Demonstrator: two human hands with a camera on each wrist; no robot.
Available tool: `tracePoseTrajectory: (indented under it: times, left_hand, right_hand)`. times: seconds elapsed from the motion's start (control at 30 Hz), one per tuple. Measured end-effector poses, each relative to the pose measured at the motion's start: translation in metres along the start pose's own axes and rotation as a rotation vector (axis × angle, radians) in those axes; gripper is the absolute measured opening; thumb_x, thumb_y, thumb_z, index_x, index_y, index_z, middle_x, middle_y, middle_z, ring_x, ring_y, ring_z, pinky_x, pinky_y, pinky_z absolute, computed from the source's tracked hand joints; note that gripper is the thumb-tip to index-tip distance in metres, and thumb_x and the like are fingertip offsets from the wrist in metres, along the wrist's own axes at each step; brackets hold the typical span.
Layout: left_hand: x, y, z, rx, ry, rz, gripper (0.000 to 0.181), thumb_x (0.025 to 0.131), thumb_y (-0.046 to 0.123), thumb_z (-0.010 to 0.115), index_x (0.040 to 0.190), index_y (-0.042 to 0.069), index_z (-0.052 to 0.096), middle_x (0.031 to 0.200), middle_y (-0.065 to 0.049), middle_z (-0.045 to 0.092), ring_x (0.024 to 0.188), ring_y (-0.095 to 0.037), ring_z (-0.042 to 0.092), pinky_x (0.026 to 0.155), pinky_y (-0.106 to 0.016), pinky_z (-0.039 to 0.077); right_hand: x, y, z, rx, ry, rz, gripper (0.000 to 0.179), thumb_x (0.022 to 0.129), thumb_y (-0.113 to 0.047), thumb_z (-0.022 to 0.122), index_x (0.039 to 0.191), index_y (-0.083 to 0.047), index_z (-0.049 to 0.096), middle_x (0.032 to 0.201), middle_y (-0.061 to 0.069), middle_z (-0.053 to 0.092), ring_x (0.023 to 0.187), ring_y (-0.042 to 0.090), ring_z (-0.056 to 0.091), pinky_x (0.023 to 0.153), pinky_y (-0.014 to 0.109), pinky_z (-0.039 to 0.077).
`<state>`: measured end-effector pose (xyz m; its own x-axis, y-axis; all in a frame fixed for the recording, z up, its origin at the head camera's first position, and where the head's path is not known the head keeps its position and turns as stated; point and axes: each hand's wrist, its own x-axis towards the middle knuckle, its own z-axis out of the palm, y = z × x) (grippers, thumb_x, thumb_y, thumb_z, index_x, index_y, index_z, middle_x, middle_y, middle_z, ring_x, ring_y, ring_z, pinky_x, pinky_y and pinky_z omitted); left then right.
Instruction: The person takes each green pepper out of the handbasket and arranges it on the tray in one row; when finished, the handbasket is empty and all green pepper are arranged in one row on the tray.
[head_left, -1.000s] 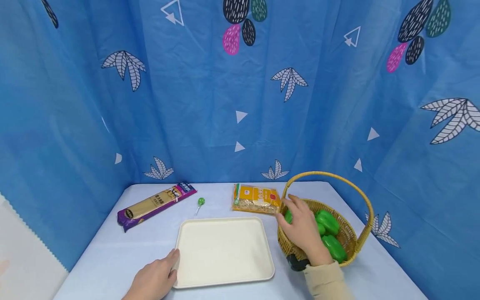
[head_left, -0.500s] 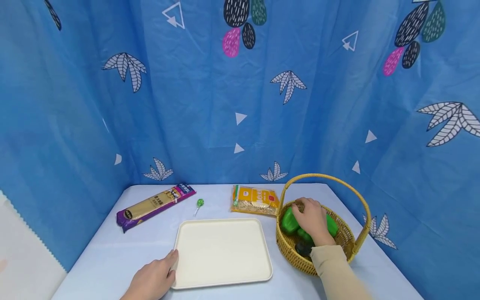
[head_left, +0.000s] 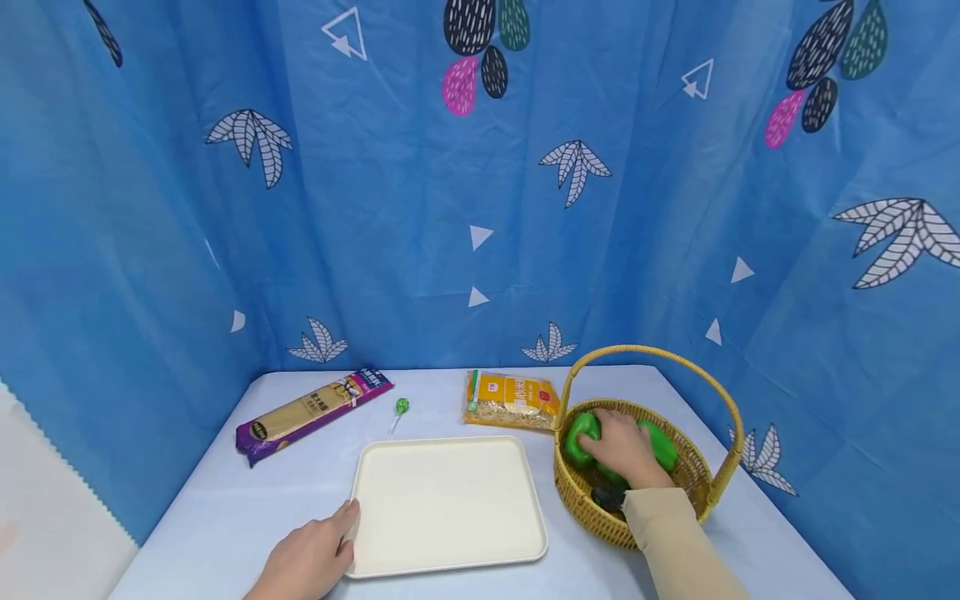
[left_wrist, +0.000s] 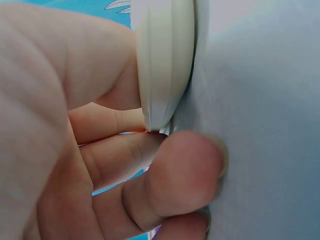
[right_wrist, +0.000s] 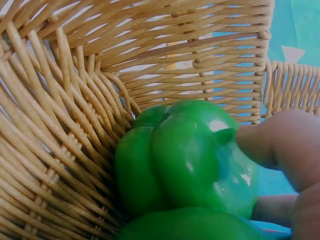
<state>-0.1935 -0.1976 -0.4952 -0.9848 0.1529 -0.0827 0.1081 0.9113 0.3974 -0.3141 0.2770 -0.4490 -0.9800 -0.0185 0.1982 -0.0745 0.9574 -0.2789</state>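
Observation:
In the head view, my left hand (head_left: 311, 552) grips the left edge of a cream rectangular tray (head_left: 450, 503). The left wrist view shows the tray's rim (left_wrist: 165, 60) close up, with the thumb against it and the fingers curled nearby. My right hand (head_left: 624, 450) reaches into a wicker basket (head_left: 596, 515) and grips a green bell pepper (head_left: 579, 435). Seen from the right wrist, the thumb presses that glossy pepper (right_wrist: 195, 155) beside the woven wall, and a finger shows lower on its side. A second green pepper (head_left: 660, 446) lies right of the hand, partly covered.
The basket's tall arched handle (head_left: 652, 348) rises over the right hand. An orange bag of grain (head_left: 512, 400) lies behind, close to the basket. A purple pasta packet (head_left: 311, 414) and a green lollipop (head_left: 402, 407) lie at the back left. Blue curtain (head_left: 420, 208) encloses the table.
My right hand has moved from the basket's left rim further inside, then down and slightly left onto the green bell pepper. My left hand has stayed at the tray's edge.

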Motion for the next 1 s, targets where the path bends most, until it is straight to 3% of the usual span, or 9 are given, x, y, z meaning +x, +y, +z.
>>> tracePoseTrajectory:
  times: [0.13, 0.3, 0.57, 0.77, 1.0]
  left_hand:
    - [-0.0002, 0.0015, 0.0003, -0.001, -0.004, -0.006, 0.060, 0.089, 0.019, 0.070, 0.143, -0.004, 0.057, 0.139, -0.018, 0.065, 0.059, -0.016, 0.047, 0.061, -0.036, 0.045]
    - [0.0009, 0.0010, 0.0008, 0.008, -0.013, -0.007, 0.060, 0.089, 0.019, 0.070, 0.143, -0.003, 0.057, 0.138, -0.018, 0.066, 0.057, -0.017, 0.045, 0.061, -0.035, 0.044]
    - [0.0017, -0.0002, 0.0015, 0.018, -0.016, -0.011, 0.060, 0.089, 0.019, 0.069, 0.143, -0.004, 0.057, 0.140, -0.019, 0.064, 0.057, -0.017, 0.045, 0.060, -0.036, 0.044]
    - [0.0015, 0.0006, 0.0007, 0.030, -0.008, -0.004, 0.060, 0.089, 0.019, 0.070, 0.143, -0.004, 0.057, 0.141, -0.018, 0.064, 0.063, -0.016, 0.048, 0.062, -0.036, 0.046]
    - [0.0013, 0.0017, 0.0011, 0.027, -0.015, -0.015, 0.061, 0.089, 0.020, 0.070, 0.144, -0.004, 0.056, 0.137, -0.021, 0.066, 0.062, -0.016, 0.047, 0.062, -0.036, 0.045]
  right_hand:
    - [0.0007, 0.0022, 0.0021, 0.022, -0.010, 0.007, 0.066, 0.089, -0.042, 0.074, 0.139, -0.003, 0.056, 0.126, 0.021, 0.067, 0.112, 0.042, 0.061, 0.090, 0.068, 0.041]
    - [-0.0007, 0.0029, 0.0034, 0.063, -0.025, 0.004, 0.069, 0.086, -0.042, 0.079, 0.138, -0.006, 0.054, 0.119, 0.016, 0.070, 0.101, 0.034, 0.065, 0.086, 0.060, 0.044]
    - [-0.0012, 0.0018, 0.0014, 0.074, 0.053, -0.116, 0.059, 0.085, -0.033, 0.079, 0.135, -0.008, 0.060, 0.133, 0.018, 0.063, 0.123, 0.041, 0.055, 0.093, 0.066, 0.042]
    - [-0.0012, 0.0018, 0.0006, 0.101, 0.121, -0.179, 0.046, 0.085, -0.027, 0.076, 0.127, -0.012, 0.066, 0.133, 0.018, 0.062, 0.127, 0.043, 0.051, 0.094, 0.066, 0.040]
    - [-0.0035, 0.0018, -0.0004, 0.161, 0.077, -0.182, 0.041, 0.081, -0.028, 0.084, 0.117, -0.020, 0.066, 0.137, 0.017, 0.056, 0.126, 0.041, 0.050, 0.091, 0.063, 0.040]
